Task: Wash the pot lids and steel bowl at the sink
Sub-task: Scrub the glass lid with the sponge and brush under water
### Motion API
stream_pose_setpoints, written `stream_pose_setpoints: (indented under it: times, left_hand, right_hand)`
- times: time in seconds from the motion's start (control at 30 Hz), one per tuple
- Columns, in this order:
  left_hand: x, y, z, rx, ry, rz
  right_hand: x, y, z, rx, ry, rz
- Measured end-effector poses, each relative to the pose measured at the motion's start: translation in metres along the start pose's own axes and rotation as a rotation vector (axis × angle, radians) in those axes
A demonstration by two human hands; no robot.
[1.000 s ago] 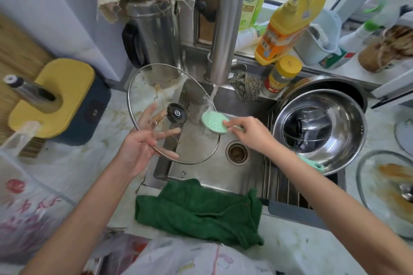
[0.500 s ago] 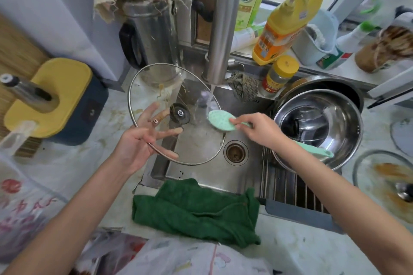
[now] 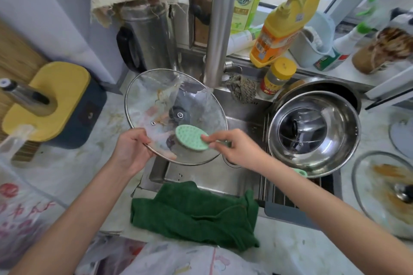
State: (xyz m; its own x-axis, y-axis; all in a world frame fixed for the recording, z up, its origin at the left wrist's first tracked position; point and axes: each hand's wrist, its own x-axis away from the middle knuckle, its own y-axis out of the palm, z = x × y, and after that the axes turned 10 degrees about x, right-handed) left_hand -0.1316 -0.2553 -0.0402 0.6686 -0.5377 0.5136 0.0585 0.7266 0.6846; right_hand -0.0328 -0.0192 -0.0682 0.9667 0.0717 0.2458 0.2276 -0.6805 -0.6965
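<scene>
1. Our left hand (image 3: 130,149): we grip the near-left rim of the glass pot lid (image 3: 156,100), fingers curled round its edge.
2. Our right hand (image 3: 239,149): we pinch the neck of a pale green scrub brush (image 3: 192,137). Its round head lies against the near part of the lid, and its handle end shows under our forearm.
3. Glass pot lid: we hold it tilted above the left of the sink (image 3: 201,176), smeared with brownish residue. Water from the faucet (image 3: 220,29) strikes its far edge.
4. Steel bowl (image 3: 348,140): it sits to the right of the lid on the rack over the sink, with a smaller lid (image 3: 301,127) lying inside it.
5. Second glass lid (image 3: 384,194): it lies on the tabletop (image 3: 67,169) at far right, stained orange-brown.
6. Green cloth (image 3: 194,214): it is crumpled over the sink's near edge.
7. Yellow detergent bottle (image 3: 281,29) and yellow-capped jar (image 3: 277,76): they stand on the ledge behind the sink, right of the faucet.
</scene>
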Motion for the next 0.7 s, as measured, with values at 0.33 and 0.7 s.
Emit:
stream_pose_setpoints:
  times: [0.33, 0.7]
  left_hand:
    - [-0.001, -0.002, 0.003, 0.008, 0.035, -0.006]
    - [0.001, -0.007, 0.009, 0.010, 0.072, -0.005]
  right_hand:
    - [-0.018, 0.014, 0.001, -0.025, 0.044, 0.108]
    - [-0.036, 0.004, 0.013, 0.002, 0.230, 0.249]
